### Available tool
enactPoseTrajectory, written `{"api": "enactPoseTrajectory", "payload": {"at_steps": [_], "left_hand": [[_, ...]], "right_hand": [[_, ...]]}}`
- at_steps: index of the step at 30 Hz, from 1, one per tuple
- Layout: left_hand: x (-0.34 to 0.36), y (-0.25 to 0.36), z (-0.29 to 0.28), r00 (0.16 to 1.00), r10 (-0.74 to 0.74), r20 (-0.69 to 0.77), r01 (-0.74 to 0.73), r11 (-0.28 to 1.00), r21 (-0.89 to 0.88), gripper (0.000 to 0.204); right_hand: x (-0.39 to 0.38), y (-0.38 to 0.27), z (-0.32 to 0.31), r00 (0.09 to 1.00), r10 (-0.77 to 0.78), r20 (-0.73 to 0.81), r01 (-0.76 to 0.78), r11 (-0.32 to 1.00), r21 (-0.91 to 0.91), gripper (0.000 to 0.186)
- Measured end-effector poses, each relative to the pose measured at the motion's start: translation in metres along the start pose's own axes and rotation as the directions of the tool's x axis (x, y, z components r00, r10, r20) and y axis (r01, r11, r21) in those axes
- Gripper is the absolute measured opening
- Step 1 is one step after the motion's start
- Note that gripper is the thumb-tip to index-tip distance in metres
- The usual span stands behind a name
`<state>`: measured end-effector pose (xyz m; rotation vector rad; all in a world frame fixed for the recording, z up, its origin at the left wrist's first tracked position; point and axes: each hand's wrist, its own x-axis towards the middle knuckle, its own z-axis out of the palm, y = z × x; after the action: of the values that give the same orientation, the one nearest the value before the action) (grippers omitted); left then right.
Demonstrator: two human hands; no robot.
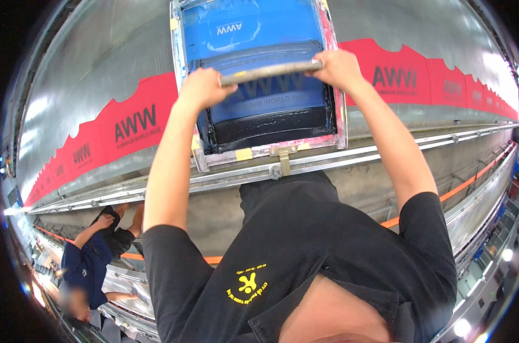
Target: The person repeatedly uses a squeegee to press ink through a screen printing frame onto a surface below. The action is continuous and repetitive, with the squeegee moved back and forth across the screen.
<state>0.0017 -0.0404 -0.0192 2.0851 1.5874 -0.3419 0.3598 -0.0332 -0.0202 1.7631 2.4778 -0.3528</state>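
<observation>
A framed printing screen (259, 31) with blue mesh and dark ink smeared over its lower part lies at the top centre, tape patches on its silver frame. Across the screen runs a squeegee (268, 71) with a pale grey bar. My left hand (205, 88) is closed on the bar's left end, and my right hand (333, 67) on its right end. The screen sits on a long printing table with grey covering and a printed red band (136, 120) on either side of it. A metal bracket (282, 160) at the frame's near edge meets the table's rail.
A long metal rail (362, 157) follows the table's near edge. An aisle (362, 197) with orange bars lies behind me, bordered by another long table (468, 211). A co-worker (96, 263) in dark blue stands to my left, hands apart from mine.
</observation>
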Motion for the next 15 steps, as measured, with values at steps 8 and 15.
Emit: {"api": "enactPoseTrajectory", "payload": {"at_steps": [8, 15], "left_hand": [[0.094, -0.027, -0.006, 0.991, -0.018, -0.134, 0.026, 0.998, 0.055, 0.055], [0.039, -0.007, 0.047, 0.996, -0.038, -0.086, 0.044, 0.997, 0.07, 0.047]], "right_hand": [[0.095, 0.023, 0.039, 0.996, 0.084, 0.009, -0.083, 0.992, -0.098, 0.048], [0.017, 0.011, 0.075, 0.979, -0.016, -0.202, 0.008, 0.999, -0.04, 0.035]]}}
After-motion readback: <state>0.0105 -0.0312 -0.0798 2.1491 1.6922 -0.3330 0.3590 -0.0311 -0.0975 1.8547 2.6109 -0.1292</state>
